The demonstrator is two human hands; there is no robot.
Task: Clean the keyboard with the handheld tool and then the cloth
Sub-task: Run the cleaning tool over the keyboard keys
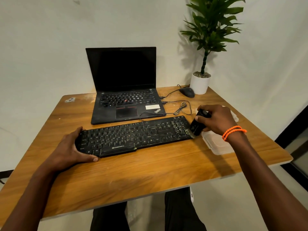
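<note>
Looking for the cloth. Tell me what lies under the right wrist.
A clear plastic container lies on the table under the right hand; nothing can be made out inside. The wrist covers part of it. No cloth shows.

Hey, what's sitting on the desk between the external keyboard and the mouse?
In the head view, loose black cable lies looped on the wood between the keyboard and the mouse; the laptop's right corner sits just left of it.
</note>
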